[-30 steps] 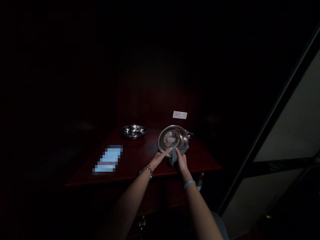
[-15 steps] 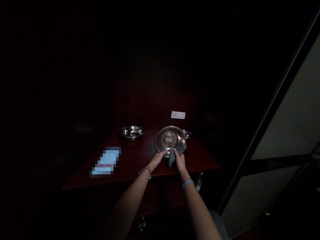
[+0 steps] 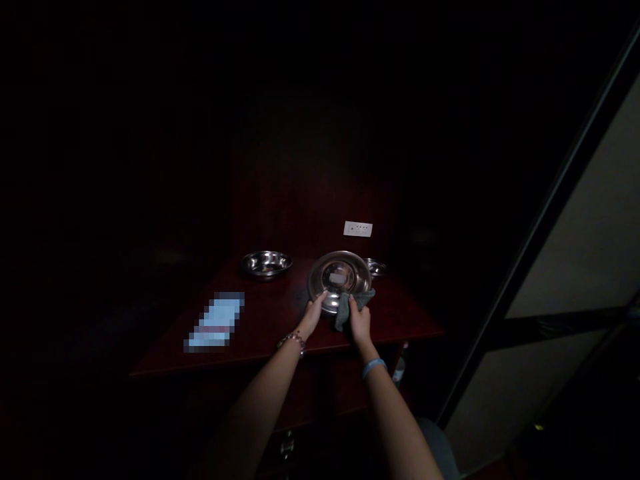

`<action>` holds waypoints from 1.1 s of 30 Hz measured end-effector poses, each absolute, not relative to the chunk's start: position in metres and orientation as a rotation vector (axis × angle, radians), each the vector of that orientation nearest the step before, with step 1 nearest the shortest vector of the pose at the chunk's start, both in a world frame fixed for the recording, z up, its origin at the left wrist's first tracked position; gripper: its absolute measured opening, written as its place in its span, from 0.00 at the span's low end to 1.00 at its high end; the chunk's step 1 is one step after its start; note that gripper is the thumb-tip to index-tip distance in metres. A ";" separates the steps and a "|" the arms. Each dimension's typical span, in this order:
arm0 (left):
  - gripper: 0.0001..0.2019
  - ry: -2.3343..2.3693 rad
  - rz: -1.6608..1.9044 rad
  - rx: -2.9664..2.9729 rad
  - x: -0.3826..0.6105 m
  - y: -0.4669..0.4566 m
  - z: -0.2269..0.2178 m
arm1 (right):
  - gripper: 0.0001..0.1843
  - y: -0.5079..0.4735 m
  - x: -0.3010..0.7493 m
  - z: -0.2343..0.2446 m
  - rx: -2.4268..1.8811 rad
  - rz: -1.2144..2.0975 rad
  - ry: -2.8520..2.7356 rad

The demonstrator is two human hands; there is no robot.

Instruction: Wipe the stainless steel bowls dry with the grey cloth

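Note:
A round steel plate [image 3: 340,275] is tilted up toward me above a dark red table [image 3: 270,327]. My left hand [image 3: 313,313] grips the plate's near left rim, fingers curled over the edge. My right hand [image 3: 359,322] is closed on a grey cloth [image 3: 350,306], which is pressed against the plate's lower right rim. A beaded bracelet sits on my left wrist and a blue band on my right.
A steel bowl [image 3: 266,263] stands at the table's back left. A smaller steel dish [image 3: 376,267] peeks out behind the plate. A blurred pale blue item [image 3: 216,323] lies at the left front. A white wall socket [image 3: 358,229] is behind. A dark-framed panel [image 3: 565,220] stands to the right.
The plate has shifted slightly left and tipped a little flatter. My left hand went from fingers stretched along the rim to gripping it. The cloth stays at the lower rim.

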State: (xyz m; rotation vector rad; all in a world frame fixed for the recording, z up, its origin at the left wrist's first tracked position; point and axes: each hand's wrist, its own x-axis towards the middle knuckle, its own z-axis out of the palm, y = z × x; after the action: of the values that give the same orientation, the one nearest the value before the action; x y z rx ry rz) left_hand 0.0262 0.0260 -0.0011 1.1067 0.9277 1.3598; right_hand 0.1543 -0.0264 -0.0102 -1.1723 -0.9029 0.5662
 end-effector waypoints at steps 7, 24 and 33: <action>0.21 0.866 1.489 1.021 0.025 0.018 0.008 | 0.28 -0.028 0.152 -0.008 -1.239 0.545 -0.936; 0.18 0.889 1.349 1.046 0.024 0.016 0.009 | 0.24 -0.028 0.154 -0.010 -1.179 0.615 -0.889; 0.13 0.752 1.342 1.145 0.028 0.017 0.007 | 0.27 -0.024 0.159 -0.014 -1.212 0.602 -0.861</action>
State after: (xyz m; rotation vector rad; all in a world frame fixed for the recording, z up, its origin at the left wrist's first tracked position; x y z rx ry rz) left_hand 0.0275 0.0165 0.0071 1.1452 0.7522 1.3420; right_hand 0.1594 -0.0242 -0.0136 -1.2119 -0.8606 0.6016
